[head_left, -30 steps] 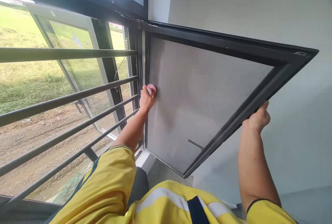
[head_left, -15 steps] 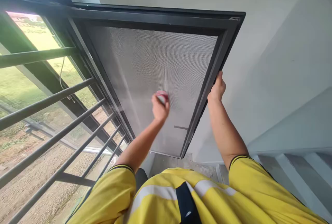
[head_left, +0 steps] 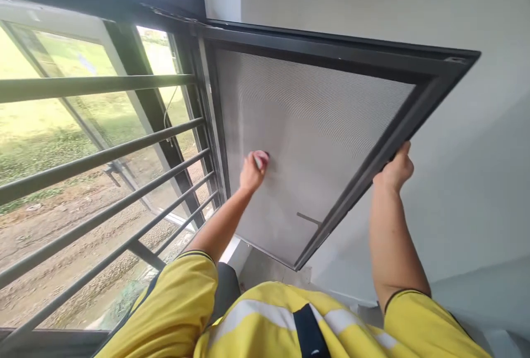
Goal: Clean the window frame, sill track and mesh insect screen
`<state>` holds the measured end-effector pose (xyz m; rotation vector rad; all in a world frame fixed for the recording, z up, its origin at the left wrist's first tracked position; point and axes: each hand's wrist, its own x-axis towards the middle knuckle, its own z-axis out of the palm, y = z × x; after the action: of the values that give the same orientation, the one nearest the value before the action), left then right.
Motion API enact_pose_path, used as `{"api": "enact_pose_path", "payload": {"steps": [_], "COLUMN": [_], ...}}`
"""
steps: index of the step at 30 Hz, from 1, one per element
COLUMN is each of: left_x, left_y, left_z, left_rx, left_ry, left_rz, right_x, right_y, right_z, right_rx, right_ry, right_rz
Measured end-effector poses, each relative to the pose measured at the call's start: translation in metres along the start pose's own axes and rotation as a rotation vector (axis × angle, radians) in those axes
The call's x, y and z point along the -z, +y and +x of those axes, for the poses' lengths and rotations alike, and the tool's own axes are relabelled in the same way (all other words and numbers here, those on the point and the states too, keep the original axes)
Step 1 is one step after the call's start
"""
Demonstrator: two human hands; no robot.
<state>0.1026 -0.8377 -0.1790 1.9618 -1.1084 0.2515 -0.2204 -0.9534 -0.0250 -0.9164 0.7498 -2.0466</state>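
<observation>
Left hand (head_left: 251, 173) closed around pink sponge (head_left: 261, 158), pressed on mesh of swung-open screen sash (head_left: 314, 126); right hand (head_left: 395, 170) gripping outer frame edge; frame stiff, likely light; mesh probably dentable; hold by frame.

A bright yellow short-sleeved shirt (head_left: 265, 322) with dark-trimmed cuffs, pale reflective bands and a dark central strip fills the frame's bottom; forearms are bare.

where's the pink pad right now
In the head view the pink pad is in the left hand, pressed on the mesh screen left of centre, near its hinged edge by the window bars.
</observation>
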Motion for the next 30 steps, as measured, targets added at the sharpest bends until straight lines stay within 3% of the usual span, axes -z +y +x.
{"api": "enact_pose_path", "payload": {"steps": [3, 5, 8, 10, 13, 16, 19, 21, 23, 26, 28, 30], "left_x": [0.029, 0.044, 0.054, 0.049, 0.02, -0.023, -0.06, -0.07, -0.066, -0.028, 0.012, 0.05], "left_y": [-0.069, -0.098, -0.114, -0.105, -0.056, 0.026, 0.113, 0.155, 0.181, 0.208, 0.238, 0.281], "left_z": [0.032, 0.044, 0.047, 0.041, 0.016, -0.033, -0.101, -0.137, -0.149, -0.114, -0.068, -0.025], "left_rx": [0.13, 0.198, 0.224, 0.261, 0.313, 0.241, -0.042, -0.274, -0.329, -0.324, -0.317, -0.391], "left_ry": [0.076, 0.101, 0.123, 0.162, 0.191, 0.119, -0.101, -0.285, -0.366, -0.349, -0.191, 0.01], "left_rz": [0.021, 0.024, 0.02, 0.013, -0.014, -0.077, -0.226, -0.246, -0.202, -0.239, -0.317, -0.381], "right_x": [-0.001, 0.0, -0.001, -0.002, -0.004, -0.005, -0.004, -0.002, 0.001, 0.006, 0.009, 0.011], "right_y": [0.001, 0.001, 0.001, 0.002, 0.002, 0.002, 0.002, 0.002, 0.0, -0.004, -0.007, -0.011], "right_z": [-0.001, -0.002, -0.002, -0.001, -0.003, -0.005, -0.004, -0.003, -0.002, 0.0, 0.001, 0.002], "right_rx": [0.02, 0.021, 0.036, 0.047, 0.045, 0.036, 0.043, 0.051, 0.039, -0.004, -0.047, -0.105], "right_ry": [0.054, 0.037, 0.022, 0.025, 0.038, 0.024, -0.019, -0.054, -0.1, -0.181, -0.233, -0.27], "right_rz": [0.025, 0.021, -0.001, -0.009, -0.027, -0.044, -0.048, -0.043, -0.042, -0.047, -0.04, -0.021]}}
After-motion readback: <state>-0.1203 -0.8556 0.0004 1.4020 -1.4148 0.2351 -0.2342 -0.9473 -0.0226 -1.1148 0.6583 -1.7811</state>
